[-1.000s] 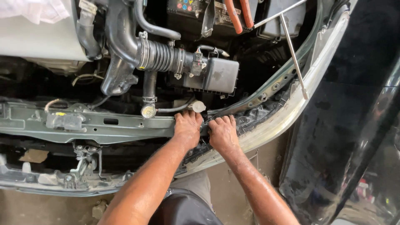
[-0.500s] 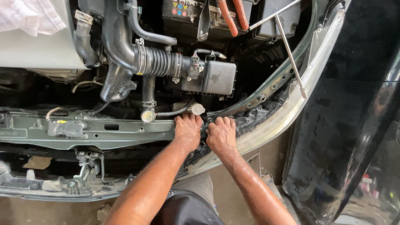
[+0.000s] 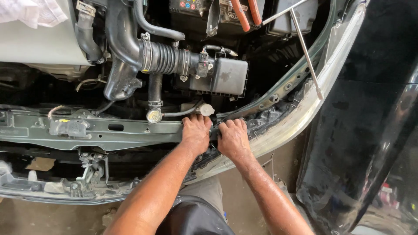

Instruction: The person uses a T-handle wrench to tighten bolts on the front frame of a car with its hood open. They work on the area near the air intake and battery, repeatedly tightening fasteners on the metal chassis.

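I look down into an open car engine bay. My left hand (image 3: 196, 132) presses palm-down on the right end of the grey-green front crossmember (image 3: 113, 130), fingers curled over its far edge. My right hand (image 3: 233, 138) lies right beside it, gripping the dark headlight housing (image 3: 265, 119) where it meets the crossmember. What the fingertips hold underneath is hidden. A small round white cap (image 3: 206, 109) sits just beyond my left fingers.
Behind the hands are a black air filter box (image 3: 228, 77), a ribbed intake hose (image 3: 163, 57) and a battery (image 3: 191, 11) with red-handled pliers (image 3: 246, 13). A thin metal prop rod (image 3: 306, 52) slants at the right. The pale bumper edge (image 3: 305, 109) curves rightwards.
Both hands stay on the same spot of the crossmember and housing. The view has shifted slightly; the hands barely moved.
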